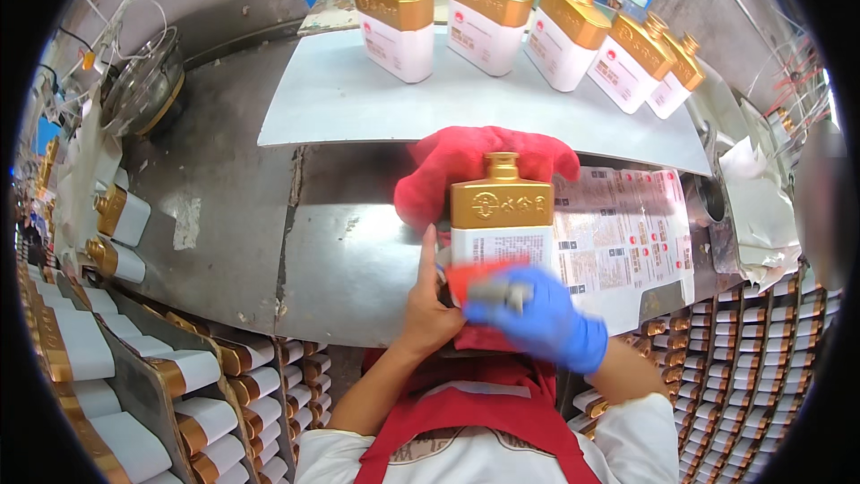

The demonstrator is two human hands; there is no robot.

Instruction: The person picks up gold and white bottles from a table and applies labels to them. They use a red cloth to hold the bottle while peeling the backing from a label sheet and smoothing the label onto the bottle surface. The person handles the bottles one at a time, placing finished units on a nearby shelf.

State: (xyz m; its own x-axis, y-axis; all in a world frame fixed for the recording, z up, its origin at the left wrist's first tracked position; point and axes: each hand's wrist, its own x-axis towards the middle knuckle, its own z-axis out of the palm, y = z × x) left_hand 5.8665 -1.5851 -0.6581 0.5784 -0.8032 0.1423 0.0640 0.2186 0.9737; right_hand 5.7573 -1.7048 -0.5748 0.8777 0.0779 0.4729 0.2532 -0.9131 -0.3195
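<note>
A flask-shaped bottle [502, 206] with a gold shoulder and neck and a white printed body lies in front of me, its neck pointing away and resting by a red cloth [466, 157]. My bare left hand [432, 312] grips its lower left side, index finger stretched along the edge and thumb toward the base. In a blue glove, my right hand [551, 318] is closed on a scraper [475, 280] with an orange-red blade and a grey part, pressed across the bottle's lower body. Motion blurs the scraper, and it hides the bottle's lower end.
Several similar bottles [394, 22] stand on a pale board [349, 108] at the back. A sheet of printed labels [618, 224] lies right of the bottle on the metal table [224, 242]. Racks [179, 367] of bottles flank me on both sides. A metal bowl [143, 94] is at far left.
</note>
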